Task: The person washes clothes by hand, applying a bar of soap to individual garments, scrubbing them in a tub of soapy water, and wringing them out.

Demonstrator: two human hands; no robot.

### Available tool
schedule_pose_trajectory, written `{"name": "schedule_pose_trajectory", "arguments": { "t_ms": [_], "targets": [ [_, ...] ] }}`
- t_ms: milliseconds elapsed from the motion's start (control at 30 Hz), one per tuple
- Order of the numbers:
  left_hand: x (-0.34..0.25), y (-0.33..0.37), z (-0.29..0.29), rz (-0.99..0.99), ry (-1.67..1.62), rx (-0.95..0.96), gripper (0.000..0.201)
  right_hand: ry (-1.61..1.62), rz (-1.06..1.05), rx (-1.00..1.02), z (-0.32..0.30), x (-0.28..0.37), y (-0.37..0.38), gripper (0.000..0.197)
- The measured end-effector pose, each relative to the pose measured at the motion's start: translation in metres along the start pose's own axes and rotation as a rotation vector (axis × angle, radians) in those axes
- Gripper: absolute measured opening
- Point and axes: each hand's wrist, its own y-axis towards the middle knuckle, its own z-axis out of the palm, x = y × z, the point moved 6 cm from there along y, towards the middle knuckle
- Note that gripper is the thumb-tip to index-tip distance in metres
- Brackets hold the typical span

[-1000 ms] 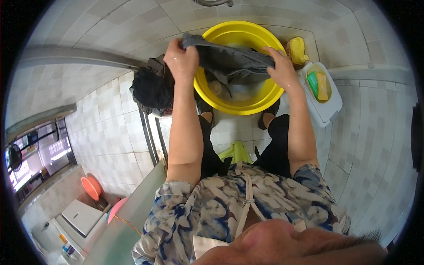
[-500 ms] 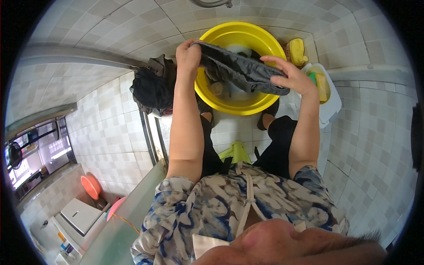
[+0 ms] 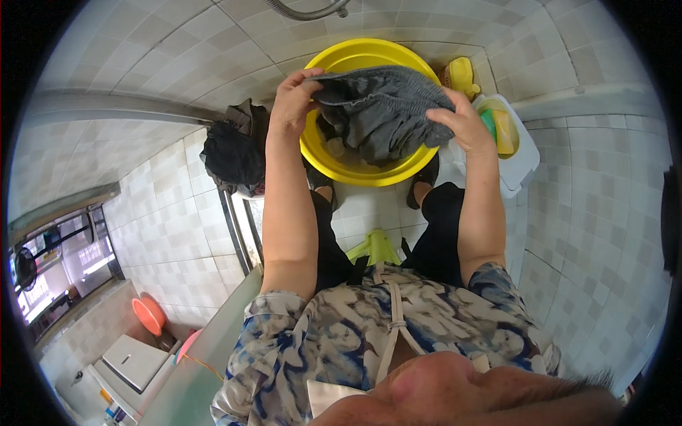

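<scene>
A dark grey garment (image 3: pixel 391 110) with a gathered elastic waistband is stretched out between my two hands. It hangs over a yellow basin (image 3: pixel 362 176), its lower folds dipping inside the rim. At the left end of the waistband, the fingers of my left hand (image 3: pixel 291 103) are closed on the cloth. My right hand (image 3: pixel 467 126) grips the opposite end, thumb on the near side. The garment hides most of the inside of the basin, though some cloudy water and dark cloth show at its lower left.
Dark clothes (image 3: pixel 238 149) are heaped left of the basin. To its right stand a yellow container (image 3: pixel 460 74) and a white tub (image 3: pixel 522 163) holding yellow and green items. A lime-green stool (image 3: pixel 376 248) is close in front of me, and a hose (image 3: pixel 305 13) runs along the wall.
The waistband, earlier tilted edge-on, is now turned so more of the cloth spreads across the basin. My right hand has risen slightly. The whole view has shifted a little.
</scene>
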Motion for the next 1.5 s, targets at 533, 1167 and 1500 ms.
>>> {"name": "schedule_pose_trajectory", "arguments": {
  "t_ms": [533,1167,1500],
  "targets": [
    [0.007,-0.059,0.084,-0.077,0.959,0.611,0.053,0.489,-0.094,-0.203,-0.025,-0.003,0.013,0.044],
    [0.040,-0.058,0.095,0.751,0.965,0.169,0.047,0.680,0.223,-0.142,0.018,-0.043,0.064,0.028],
    [-0.029,-0.104,0.126,0.956,0.986,0.148,0.046,-0.727,-0.210,-0.872,-0.105,-0.002,-0.014,0.033]
  ]
}}
